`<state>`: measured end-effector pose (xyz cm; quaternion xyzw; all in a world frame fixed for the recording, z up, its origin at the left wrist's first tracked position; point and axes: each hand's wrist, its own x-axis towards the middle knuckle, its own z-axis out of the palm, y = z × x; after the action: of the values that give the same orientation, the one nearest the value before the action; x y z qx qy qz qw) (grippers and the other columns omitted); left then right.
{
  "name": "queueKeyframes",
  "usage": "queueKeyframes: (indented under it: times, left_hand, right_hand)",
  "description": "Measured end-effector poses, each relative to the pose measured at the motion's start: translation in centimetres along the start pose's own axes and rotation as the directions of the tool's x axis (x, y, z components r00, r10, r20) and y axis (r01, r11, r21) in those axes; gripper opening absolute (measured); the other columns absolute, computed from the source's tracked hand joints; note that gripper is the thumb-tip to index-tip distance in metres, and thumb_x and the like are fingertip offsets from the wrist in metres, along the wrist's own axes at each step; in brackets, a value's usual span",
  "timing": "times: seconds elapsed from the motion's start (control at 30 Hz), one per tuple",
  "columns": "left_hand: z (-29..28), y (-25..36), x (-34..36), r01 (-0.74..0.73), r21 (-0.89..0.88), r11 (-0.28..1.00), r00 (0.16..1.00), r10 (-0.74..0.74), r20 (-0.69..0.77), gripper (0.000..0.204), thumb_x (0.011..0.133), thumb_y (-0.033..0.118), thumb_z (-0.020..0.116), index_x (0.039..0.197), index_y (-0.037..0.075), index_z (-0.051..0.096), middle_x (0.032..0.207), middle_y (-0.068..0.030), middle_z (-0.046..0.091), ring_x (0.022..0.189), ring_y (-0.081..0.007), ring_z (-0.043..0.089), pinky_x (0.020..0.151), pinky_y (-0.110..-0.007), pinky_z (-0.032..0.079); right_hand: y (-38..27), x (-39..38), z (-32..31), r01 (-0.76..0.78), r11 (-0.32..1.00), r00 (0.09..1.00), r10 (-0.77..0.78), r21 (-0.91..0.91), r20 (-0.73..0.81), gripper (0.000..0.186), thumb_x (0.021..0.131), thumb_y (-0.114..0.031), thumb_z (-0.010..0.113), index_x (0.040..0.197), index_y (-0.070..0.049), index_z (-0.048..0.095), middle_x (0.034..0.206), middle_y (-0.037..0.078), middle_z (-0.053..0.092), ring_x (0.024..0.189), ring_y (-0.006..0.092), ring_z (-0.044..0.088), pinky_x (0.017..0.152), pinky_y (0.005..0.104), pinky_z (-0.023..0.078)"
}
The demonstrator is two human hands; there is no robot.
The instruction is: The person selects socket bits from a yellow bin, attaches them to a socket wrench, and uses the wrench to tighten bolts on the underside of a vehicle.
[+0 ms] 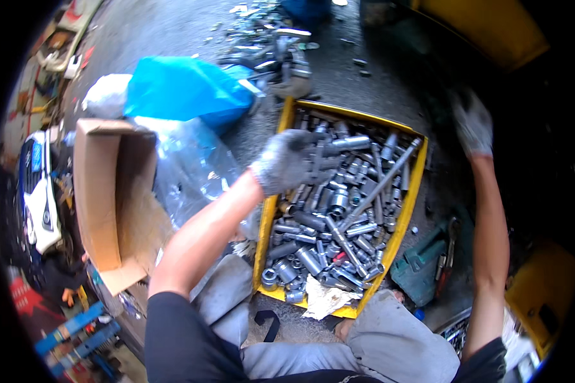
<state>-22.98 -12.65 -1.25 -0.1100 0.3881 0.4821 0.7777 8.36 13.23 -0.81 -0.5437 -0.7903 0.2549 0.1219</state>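
My left hand (286, 161), in a grey-white work glove with dark fingers, reaches over a yellow-rimmed tray (418, 182) from its left side. Its fingers look stretched out and apart, beside a large shiny socket (350, 144); whether they touch it is unclear. Sockets, extension bars and other metal pieces fill the tray in a jumble. A long bar (382, 185) lies slantwise across them. Off to the tray's far right, my right hand (473, 124), also gloved, is over a dark area. Motion blur and shadow hide its fingers and anything in them.
An open cardboard box (99, 191), clear plastic sheeting (195, 163) and a blue bag (185, 89) lie left of the tray. More metal parts (275, 54) are heaped beyond it. Right of it is a green tool case (420, 271). A crumpled pale cloth (326, 298) hangs over the near rim.
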Motion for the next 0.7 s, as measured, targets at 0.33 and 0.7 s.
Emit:
queueKeyframes:
  times: [0.33,0.7]
  left_hand:
    - [13.2,-10.3,10.8,-0.267,0.596,0.757,0.963,0.221,0.151,0.04,0.099,0.017,0.063,0.136,0.005,0.055,0.126,-0.0122,0.064,0.116,-0.0251,0.063,0.096,-0.037,0.053]
    - [17.9,-15.1,17.2,-0.085,0.34,0.937,0.932,-0.045,0.359,0.072,0.091,-0.013,0.047,0.157,0.006,0.029,0.156,-0.0168,0.042,0.141,-0.0331,0.046,0.115,-0.044,0.044]
  right_hand:
    - [14.3,-16.0,2.8,-0.158,0.951,0.978,0.188,0.264,-0.092,0.036,0.099,-0.027,0.053,0.119,-0.001,0.067,0.117,0.021,0.068,0.111,0.0344,0.063,0.1,0.04,0.048]
    - [10.9,-20.6,-2.6,-0.316,0.886,0.902,0.392,0.34,-0.182,0.033,0.1,-0.027,0.054,0.117,-0.003,0.069,0.117,0.02,0.069,0.11,0.0369,0.064,0.094,0.044,0.05]
